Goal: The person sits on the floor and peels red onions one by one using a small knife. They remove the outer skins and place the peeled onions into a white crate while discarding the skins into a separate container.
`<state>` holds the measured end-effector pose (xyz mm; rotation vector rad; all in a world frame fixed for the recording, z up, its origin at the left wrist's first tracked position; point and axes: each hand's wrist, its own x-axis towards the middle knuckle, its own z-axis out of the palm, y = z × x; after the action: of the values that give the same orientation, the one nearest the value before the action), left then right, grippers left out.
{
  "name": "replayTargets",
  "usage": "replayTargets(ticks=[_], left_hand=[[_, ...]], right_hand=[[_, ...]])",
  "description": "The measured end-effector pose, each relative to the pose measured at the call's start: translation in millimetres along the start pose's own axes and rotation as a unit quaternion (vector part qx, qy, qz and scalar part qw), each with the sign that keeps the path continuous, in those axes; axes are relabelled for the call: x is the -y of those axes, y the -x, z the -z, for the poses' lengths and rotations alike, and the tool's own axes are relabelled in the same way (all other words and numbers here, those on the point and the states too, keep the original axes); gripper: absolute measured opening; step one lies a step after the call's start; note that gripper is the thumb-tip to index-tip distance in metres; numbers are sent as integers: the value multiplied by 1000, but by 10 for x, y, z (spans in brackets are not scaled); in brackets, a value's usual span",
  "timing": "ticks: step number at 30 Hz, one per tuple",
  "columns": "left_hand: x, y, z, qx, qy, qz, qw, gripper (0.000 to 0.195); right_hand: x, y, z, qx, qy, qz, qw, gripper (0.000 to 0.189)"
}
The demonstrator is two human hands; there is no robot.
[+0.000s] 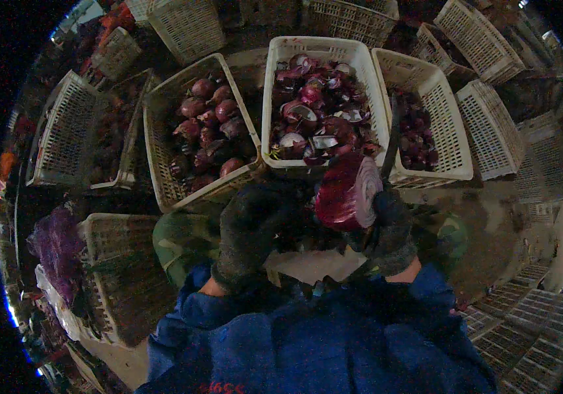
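Observation:
A large red onion [343, 194] with a pale cut face is between my gloved hands, above the near edge of the middle crate. My left hand [271, 204], in a dark glove, is at the onion's left; its fingers are lost in shadow. At the cut face, my right hand [390, 216] is closed around the lower end of a knife, whose dark blade [394, 133] points up and away. Onion trimmings and pieces [311, 113] fill much of the white plastic crate [328, 42] ahead. Whole red onions [207, 118] lie in the crate [151, 147] to its left.
At the right, a crate [446, 98] holds smaller dark red onions or pieces [414, 133]. More plastic crates [491, 128] stand around, some tilted. A purple mesh bag [60, 251] rests by a crate [124, 216] at lower left. Slatted grating [523, 335] covers the lower right.

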<state>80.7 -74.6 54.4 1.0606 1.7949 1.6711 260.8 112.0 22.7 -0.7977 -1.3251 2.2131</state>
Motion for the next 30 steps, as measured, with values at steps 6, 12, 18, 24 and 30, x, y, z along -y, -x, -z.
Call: replayTargets(ticks=[6,12,18,24,30], left_hand=[[32,-72,-76,-9,-38,-36,999,25],[10,-14,-58,40,-35,-9,999,24],[40,-73,-17,99,-65,-13,993,20],[194,-47,-129,90,106,93,986,18],[223,-20,-117,97,-35,49,994,20]], right_hand=[[-120,-97,76,-8,-121,-34,992,37],[-216,-240,103,-14,-218,-51,974,38],[-229,-262,197,-36,-258,-44,965,39],[-231,-285,290,-53,-288,-41,955,40],[-211,-443,325,-64,-324,-35,943,42]])
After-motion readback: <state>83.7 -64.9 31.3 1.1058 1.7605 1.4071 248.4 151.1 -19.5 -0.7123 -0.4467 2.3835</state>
